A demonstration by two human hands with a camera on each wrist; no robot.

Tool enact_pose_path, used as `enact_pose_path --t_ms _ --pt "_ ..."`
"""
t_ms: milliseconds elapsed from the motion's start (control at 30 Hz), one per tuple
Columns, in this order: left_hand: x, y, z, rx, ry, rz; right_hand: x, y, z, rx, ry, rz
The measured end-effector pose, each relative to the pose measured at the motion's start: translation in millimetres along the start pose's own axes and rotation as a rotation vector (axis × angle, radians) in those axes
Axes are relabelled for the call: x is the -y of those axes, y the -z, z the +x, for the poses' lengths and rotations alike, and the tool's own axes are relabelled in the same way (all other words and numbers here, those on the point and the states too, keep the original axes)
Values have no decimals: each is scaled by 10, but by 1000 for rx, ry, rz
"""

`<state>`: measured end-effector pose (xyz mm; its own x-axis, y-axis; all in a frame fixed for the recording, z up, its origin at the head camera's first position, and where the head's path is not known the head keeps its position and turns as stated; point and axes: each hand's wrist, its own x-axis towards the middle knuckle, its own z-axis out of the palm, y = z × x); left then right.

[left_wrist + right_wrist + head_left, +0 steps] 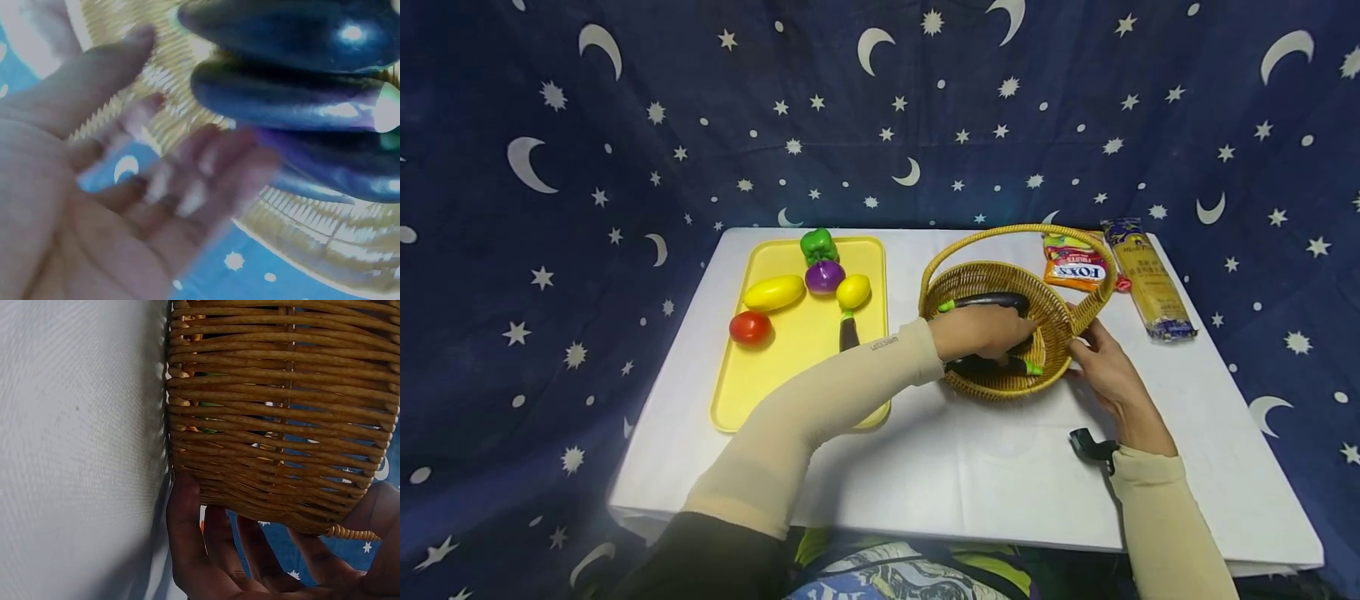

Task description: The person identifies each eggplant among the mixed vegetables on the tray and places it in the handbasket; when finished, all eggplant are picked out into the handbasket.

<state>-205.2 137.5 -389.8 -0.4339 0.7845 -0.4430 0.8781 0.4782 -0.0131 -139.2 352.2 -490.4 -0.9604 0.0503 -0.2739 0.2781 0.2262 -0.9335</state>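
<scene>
My left hand [988, 331] reaches down into a wicker basket [1052, 321], among several dark eggplants [988, 302]. In the left wrist view its fingers are blurred and extended with none curled round anything; the fingertips overlap the lower eggplant [337, 162], and the thumb stands apart. At the basket's right side, my right hand [1105, 367] grips the rim near the handle's foot. The right wrist view shows that hand's fingers [187, 519] against the woven wall, with the thumb up by the rim.
On the left, a yellow tray [760, 408] bears a tomato [751, 329], a long yellow fruit [773, 293], a green pepper [818, 246], a purple vegetable [824, 277], a lemon [853, 292] and an eggplant [848, 332]. Behind the basket lie a candy bag [1075, 262] and a noodle pack [1153, 283].
</scene>
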Motion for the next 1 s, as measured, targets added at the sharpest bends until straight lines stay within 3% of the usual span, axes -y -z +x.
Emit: enact_pose_path --t_ms 67,133,300,367,467,600,667,733,900,1000 --pt "109 10 -77 -106 -72 -104 4 -8 9 4 -2 3" --pt "223 -10 -205 -262 -160 -220 7 -17 15 6 -6 3" --pt "488 -139 -716 -676 -322 -531 11 -41 28 3 -6 -2" --pt "609 -238 -963 -779 -323 -603 15 -45 31 0 -1 -4" --pt "838 -447 -1292 -852 -227 -657 20 -30 27 -6 1 -16" --pt "1190 -759 -1575 -828 -4 -680 28 17 10 -19 -2 -34" --pt "1356 -927 -1643 -774 72 -662 31 34 2 -24 -2 -35" --pt "1492 -1099 -1695 -687 105 -621 29 40 -2 -21 -1 -35" --pt "1661 -1467 -1768 -394 23 -496 15 4 10 -4 -12 -39" --pt "1660 -1592 -1778 -276 -31 -473 15 -16 27 -5 -19 -43"
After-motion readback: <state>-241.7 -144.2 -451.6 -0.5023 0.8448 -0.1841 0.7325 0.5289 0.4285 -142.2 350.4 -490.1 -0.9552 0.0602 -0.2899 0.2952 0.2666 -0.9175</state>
